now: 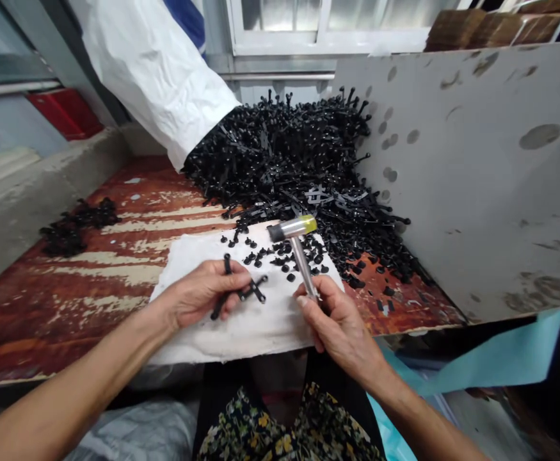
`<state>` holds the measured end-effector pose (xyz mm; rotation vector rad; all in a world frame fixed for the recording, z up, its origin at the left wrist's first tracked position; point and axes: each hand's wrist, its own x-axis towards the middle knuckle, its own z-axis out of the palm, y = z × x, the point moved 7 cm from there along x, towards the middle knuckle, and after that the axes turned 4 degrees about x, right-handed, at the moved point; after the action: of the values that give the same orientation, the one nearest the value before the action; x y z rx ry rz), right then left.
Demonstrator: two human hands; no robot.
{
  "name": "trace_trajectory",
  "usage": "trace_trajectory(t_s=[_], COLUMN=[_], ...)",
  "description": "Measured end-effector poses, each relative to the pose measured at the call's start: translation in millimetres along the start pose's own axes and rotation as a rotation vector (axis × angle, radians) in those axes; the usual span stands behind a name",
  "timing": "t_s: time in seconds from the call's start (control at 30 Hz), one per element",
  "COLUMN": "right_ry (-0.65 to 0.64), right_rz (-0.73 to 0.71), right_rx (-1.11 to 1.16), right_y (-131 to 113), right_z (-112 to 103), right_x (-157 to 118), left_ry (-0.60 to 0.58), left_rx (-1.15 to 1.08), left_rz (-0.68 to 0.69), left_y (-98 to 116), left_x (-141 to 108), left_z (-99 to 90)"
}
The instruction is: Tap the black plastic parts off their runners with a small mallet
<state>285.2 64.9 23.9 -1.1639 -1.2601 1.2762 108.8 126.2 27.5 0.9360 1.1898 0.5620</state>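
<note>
My left hand (212, 288) pinches a black branched plastic part (253, 291) with small round ends, held over a white cloth (184, 339). In my right hand (332, 314) is a small mallet (292, 228) with a metal handle, its head dark at one end and yellow at the other. The mallet head is raised over the far side of the cloth, apart from the branched part. Small black loose pieces (284, 259) lie scattered on the cloth around and beneath the mallet.
Behind the cloth rises a big heap of black plastic parts (284, 147), partly under a white sack (164, 77). A smaller black pile (80, 224) lies on the worn red tabletop (130, 269) at left. A grey spotted board (457, 173) walls the right side.
</note>
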Motion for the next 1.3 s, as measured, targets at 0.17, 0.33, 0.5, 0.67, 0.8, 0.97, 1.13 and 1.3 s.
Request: trace_trajectory(t_s=[0.17,0.33,0.5,0.67,0.8,0.97,1.13,1.3], right_ry=[0.068,0.099,0.083,0.079,0.076,0.075,0.063,0.059], right_rz=[0.107,0.13,0.129,0.118,0.114,0.111,0.109,0.116], right_rx=[0.096,0.142,0.137,0.122,0.112,0.112,0.116,0.115], right_y=[19,19,20,20,17,15,18,20], right_z=[-8,-9,-8,-8,-7,-7,-7,-8], right_x=[2,1,1,0,-1,-2,-1,-2], left_ry=[0.303,0.29,0.285,0.292,0.276,0.26,0.247,0.26], left_rx=[-0.065,-0.115,-0.124,-0.119,-0.11,-0.102,-0.087,-0.081], left_rz=[0.035,-0.008,-0.031,-0.039,-0.041,-0.051,-0.059,-0.055], left_y=[16,11,9,10,10,8,7,7], left_x=[16,26,29,32,34,37,39,39], left_z=[-43.7,-42.7,-41.5,-41.1,-40.6,-42.8,-44.0,-44.0])
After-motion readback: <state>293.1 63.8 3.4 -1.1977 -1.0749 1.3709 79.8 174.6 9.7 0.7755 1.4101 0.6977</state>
